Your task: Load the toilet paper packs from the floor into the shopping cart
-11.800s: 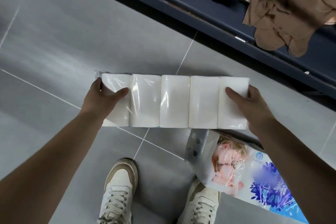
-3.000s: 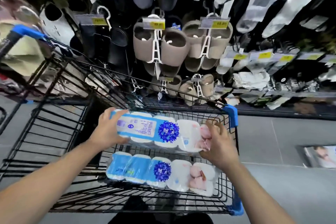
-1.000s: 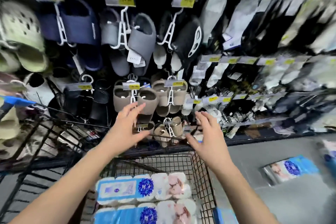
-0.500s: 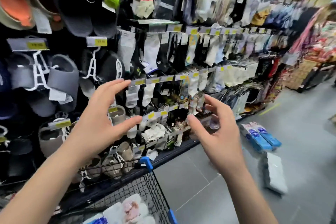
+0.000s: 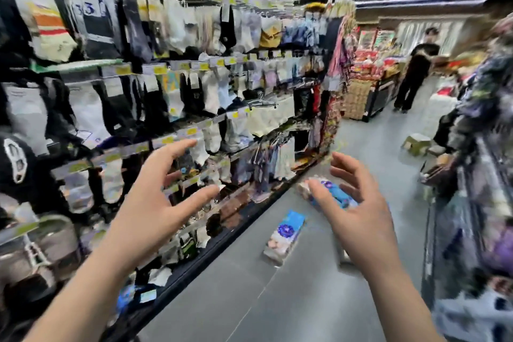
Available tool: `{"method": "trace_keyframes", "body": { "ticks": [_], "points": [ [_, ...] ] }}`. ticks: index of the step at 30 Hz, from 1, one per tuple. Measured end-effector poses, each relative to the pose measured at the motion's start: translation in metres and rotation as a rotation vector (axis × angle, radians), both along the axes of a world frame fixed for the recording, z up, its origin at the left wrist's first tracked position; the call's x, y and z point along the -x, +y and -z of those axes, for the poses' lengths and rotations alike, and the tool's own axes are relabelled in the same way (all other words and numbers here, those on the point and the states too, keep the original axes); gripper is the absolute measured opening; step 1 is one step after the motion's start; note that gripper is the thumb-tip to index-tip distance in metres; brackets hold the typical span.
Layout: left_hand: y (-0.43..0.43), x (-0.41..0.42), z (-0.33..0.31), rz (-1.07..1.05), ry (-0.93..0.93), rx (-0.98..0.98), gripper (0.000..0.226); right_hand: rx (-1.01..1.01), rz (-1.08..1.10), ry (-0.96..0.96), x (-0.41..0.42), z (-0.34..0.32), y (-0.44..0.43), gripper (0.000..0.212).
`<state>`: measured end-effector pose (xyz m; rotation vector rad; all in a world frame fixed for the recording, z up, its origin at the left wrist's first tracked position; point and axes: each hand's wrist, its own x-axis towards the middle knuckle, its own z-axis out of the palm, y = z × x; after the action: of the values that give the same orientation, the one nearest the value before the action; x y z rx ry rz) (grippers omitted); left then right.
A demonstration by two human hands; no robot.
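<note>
We see a blue-and-white toilet paper pack [image 5: 283, 236] lying on the grey floor [image 5: 291, 300], another pack [image 5: 331, 195] partly hidden behind our right hand [image 5: 358, 219]. Both the right and left hand [image 5: 151, 211] are spread, empty, beside the sock shelves [image 5: 166, 91].

A shop aisle: racks of packaged socks [image 5: 194, 69] with yellow price tags [image 5: 160, 70] fill the left of the frame, stacked goods on a display stand [image 5: 372, 75] sit upper right, where another shopper [image 5: 416, 69] stands on the grey floor [image 5: 277, 300].
</note>
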<state>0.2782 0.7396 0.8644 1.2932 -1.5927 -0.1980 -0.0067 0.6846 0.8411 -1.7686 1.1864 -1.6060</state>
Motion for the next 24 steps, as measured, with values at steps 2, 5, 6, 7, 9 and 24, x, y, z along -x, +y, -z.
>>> {"method": "trace_keyframes", "body": {
  "ticks": [2,5,6,7,9,24],
  "points": [
    [-0.021,0.034,0.005,0.048,0.032,-0.005,0.071,-0.001,0.048,0.001,0.034,0.003,-0.011,0.051],
    [-0.047,0.076,0.009,0.111,0.073,-0.03,0.068,-0.005,0.082,-0.014,0.075,0.006,-0.025,0.05],
    [-0.056,0.089,0.01,0.137,0.093,-0.047,0.066,-0.006,0.092,-0.013,0.087,0.007,-0.03,0.051],
    [-0.065,0.1,0.011,0.161,0.108,-0.054,0.064,-0.006,0.104,-0.008,0.097,0.008,-0.034,0.052],
    [-0.087,0.118,0.014,0.195,0.11,-0.053,0.063,-0.015,0.125,0.01,0.115,0.01,-0.045,0.051],
    [-0.336,0.198,0.042,0.348,0.139,-0.129,0.06,-0.089,0.233,0.099,0.188,0.033,-0.237,0.047]
  ]
}}
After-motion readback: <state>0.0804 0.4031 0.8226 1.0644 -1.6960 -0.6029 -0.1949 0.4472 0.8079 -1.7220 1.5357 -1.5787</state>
